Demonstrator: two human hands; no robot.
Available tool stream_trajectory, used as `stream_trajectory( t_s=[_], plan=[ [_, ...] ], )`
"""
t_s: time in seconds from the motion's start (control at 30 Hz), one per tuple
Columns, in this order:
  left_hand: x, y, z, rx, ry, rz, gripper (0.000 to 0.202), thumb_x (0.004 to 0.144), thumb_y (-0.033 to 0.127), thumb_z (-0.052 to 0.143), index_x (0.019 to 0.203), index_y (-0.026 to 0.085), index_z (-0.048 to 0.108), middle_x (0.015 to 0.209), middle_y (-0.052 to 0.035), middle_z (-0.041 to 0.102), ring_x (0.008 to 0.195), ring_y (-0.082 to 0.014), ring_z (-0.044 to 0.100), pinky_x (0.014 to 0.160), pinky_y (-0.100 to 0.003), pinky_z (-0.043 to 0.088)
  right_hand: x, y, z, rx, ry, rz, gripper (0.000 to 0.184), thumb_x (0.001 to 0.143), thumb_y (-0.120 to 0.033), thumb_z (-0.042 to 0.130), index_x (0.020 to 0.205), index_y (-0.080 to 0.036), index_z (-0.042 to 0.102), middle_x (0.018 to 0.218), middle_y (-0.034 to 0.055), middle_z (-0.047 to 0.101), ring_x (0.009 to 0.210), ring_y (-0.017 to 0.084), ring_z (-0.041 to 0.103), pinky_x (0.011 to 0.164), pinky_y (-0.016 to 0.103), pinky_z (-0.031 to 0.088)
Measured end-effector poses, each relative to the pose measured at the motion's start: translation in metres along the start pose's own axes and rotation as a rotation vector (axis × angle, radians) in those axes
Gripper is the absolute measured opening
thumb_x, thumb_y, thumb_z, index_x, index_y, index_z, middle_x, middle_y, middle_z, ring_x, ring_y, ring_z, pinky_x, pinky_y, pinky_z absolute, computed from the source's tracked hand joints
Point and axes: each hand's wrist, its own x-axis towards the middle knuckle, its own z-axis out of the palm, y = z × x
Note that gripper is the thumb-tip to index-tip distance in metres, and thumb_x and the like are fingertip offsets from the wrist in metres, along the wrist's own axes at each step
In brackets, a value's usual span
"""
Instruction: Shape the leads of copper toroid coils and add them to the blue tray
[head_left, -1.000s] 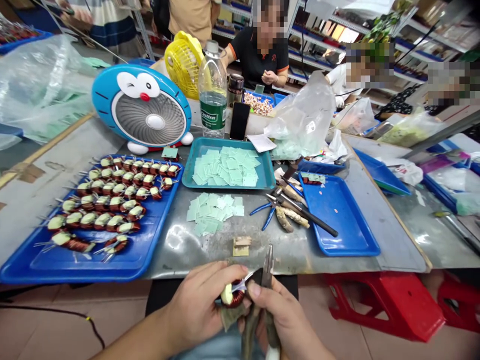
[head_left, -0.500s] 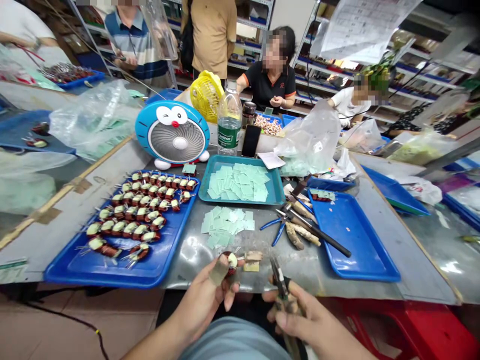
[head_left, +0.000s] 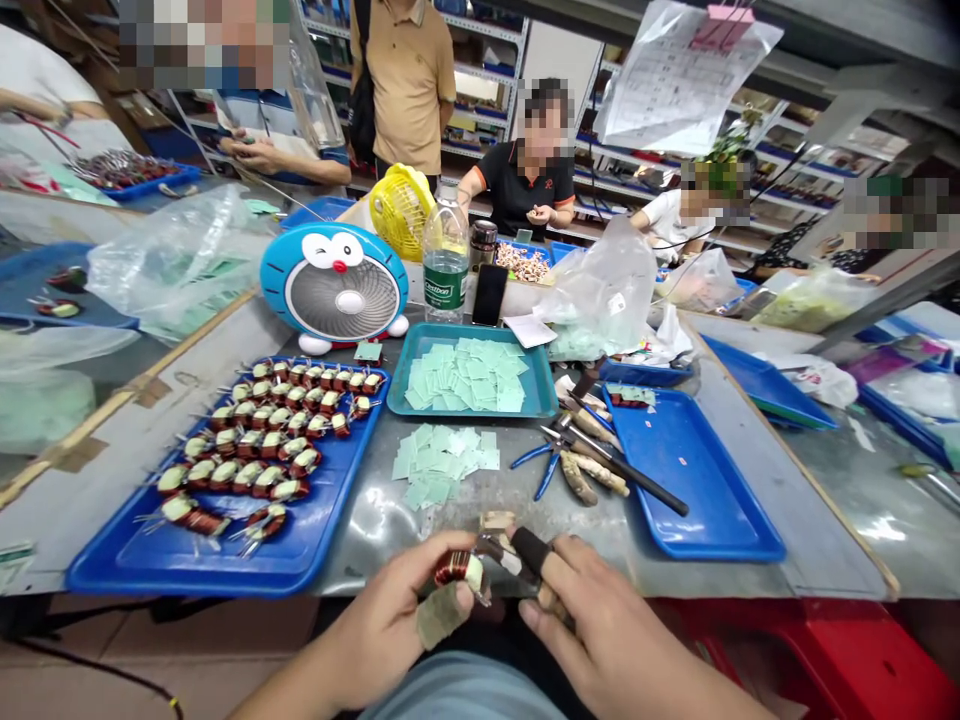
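Note:
My left hand (head_left: pixel 390 625) pinches a copper-wound toroid coil (head_left: pixel 459 569) with a pale band and thin wire leads. A beige wrap or finger guard (head_left: pixel 440 615) covers one of its fingers. My right hand (head_left: pixel 611 630) grips long-nose pliers (head_left: pixel 499 548), their wrapped handles mostly hidden by my fingers. A dark finger cot (head_left: pixel 529 548) sits on one right finger. The pliers' jaws reach the coil's leads, though the exact contact is hidden. A small stack of beige pieces (head_left: pixel 499 520) lies just beyond my hands.
A blue tray (head_left: pixel 187 580) holds several rows of coils at left. A teal tray (head_left: pixel 472 414) and the metal table (head_left: pixel 360 530) carry pale green squares. Blue-handled pliers (head_left: pixel 536 462) and wrapped tools lie beside another blue tray (head_left: pixel 697 480). Several co-workers sit or stand beyond the fan and bottle.
My hands have come together, with the pliers moving left to the coil. The coil has turned in my left hand. The camera view has shifted slightly, moving the table scene.

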Motion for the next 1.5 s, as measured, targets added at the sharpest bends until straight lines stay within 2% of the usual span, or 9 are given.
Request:
stream_trajectory(
  t_s=[0.2, 0.4, 0.73, 1.0, 1.1, 1.2, 1.27, 1.33, 1.5],
  plan=[
    [0.005, 0.003, 0.000, 0.097, 0.035, 0.095, 0.049, 0.101, 0.066, 0.044, 0.109, 0.019, 0.058, 0.082, -0.0003, 0.060, 0.072, -0.0149, 0.053, 0.066, -0.024, 0.042, -0.002, 0.003, 0.007, -0.106, 0.184, -0.176, 0.003, 0.094, -0.018, 0.058, 0.093, -0.016, 0.060, 0.095, 0.0024, 0.056, 0.086, 0.010, 0.047, 0.075, 0.020, 0.033],
    [0.003, 0.012, -0.002, 0.065, 0.091, 0.136, 0.051, 0.100, 0.067, 0.044, 0.094, 0.018, 0.059, 0.076, -0.0001, 0.060, 0.067, -0.0137, 0.050, 0.062, -0.024, 0.037, -0.003, 0.000, 0.009, -0.240, 0.378, -0.277, 0.015, 0.098, -0.015, 0.048, 0.101, -0.017, 0.062, 0.098, 0.0047, 0.057, 0.090, 0.012, 0.047, 0.079, 0.021, 0.036],
    [0.004, 0.039, -0.027, 0.431, -0.148, 0.204, 0.024, 0.101, 0.044, 0.059, 0.106, 0.021, 0.064, 0.087, -0.0004, 0.065, 0.077, -0.0158, 0.058, 0.071, -0.023, 0.040, -0.002, -0.012, -0.057, -0.503, 0.181, -0.380, 0.009, 0.095, -0.017, 0.060, 0.086, -0.016, 0.062, 0.091, 0.0037, 0.054, 0.083, 0.011, 0.041, 0.074, 0.024, 0.027],
    [0.003, 0.045, -0.019, 0.472, -0.171, 0.221, 0.022, 0.099, 0.043, 0.062, 0.102, 0.022, 0.064, 0.089, -0.0011, 0.067, 0.080, -0.0171, 0.060, 0.069, -0.023, 0.039, 0.000, -0.018, -0.058, -0.629, 0.181, -0.438, 0.012, 0.083, -0.013, 0.072, 0.090, -0.020, 0.064, 0.086, 0.0029, 0.054, 0.081, 0.013, 0.036, 0.072, 0.027, 0.019],
    [-0.007, 0.029, -0.025, 0.457, -0.109, 0.187, 0.024, 0.100, 0.045, 0.059, 0.100, 0.021, 0.065, 0.084, -0.0006, 0.067, 0.074, -0.0161, 0.060, 0.068, -0.024, 0.040, -0.008, -0.016, -0.077, -0.638, 0.222, -0.475, 0.010, 0.091, -0.011, 0.058, 0.082, -0.017, 0.059, 0.082, 0.0051, 0.052, 0.079, 0.014, 0.035, 0.072, 0.027, 0.018],
    [-0.021, 0.011, -0.033, 0.354, 0.093, 0.056, 0.032, 0.104, 0.049, 0.050, 0.099, 0.020, 0.064, 0.078, -0.0001, 0.063, 0.069, -0.0154, 0.058, 0.063, -0.023, 0.041, -0.017, -0.008, -0.092, -0.645, 0.404, -0.392, 0.025, 0.099, -0.020, 0.052, 0.075, -0.013, 0.052, 0.081, 0.0065, 0.050, 0.079, 0.013, 0.037, 0.072, 0.025, 0.022],
    [-0.026, 0.006, -0.032, 0.192, 0.085, 0.027, 0.042, 0.103, 0.057, 0.047, 0.117, 0.020, 0.061, 0.089, -0.0033, 0.067, 0.079, -0.0185, 0.062, 0.071, -0.025, 0.046, -0.021, -0.004, -0.082, -0.594, 0.482, -0.311, 0.024, 0.099, -0.025, 0.056, 0.078, -0.013, 0.052, 0.083, 0.0060, 0.050, 0.078, 0.012, 0.038, 0.071, 0.024, 0.024],
    [-0.025, 0.010, -0.027, 0.083, 0.034, 0.063, 0.048, 0.102, 0.062, 0.046, 0.126, 0.022, 0.057, 0.096, -0.0047, 0.069, 0.084, -0.0195, 0.064, 0.075, -0.027, 0.048, -0.019, -0.002, -0.058, -0.466, 0.362, -0.317, 0.009, 0.098, -0.018, 0.055, 0.091, -0.014, 0.058, 0.095, 0.0052, 0.055, 0.087, 0.012, 0.043, 0.077, 0.023, 0.030],
    [-0.012, 0.032, -0.018, 0.280, -0.017, 0.177, 0.036, 0.104, 0.054, 0.049, 0.119, 0.023, 0.060, 0.088, -0.0005, 0.067, 0.077, -0.0156, 0.059, 0.072, -0.025, 0.043, -0.008, -0.005, -0.021, -0.381, 0.277, -0.290, 0.006, 0.094, -0.013, 0.059, 0.097, -0.018, 0.061, 0.099, 0.0022, 0.056, 0.090, 0.013, 0.042, 0.080, 0.025, 0.027]
  ],
)
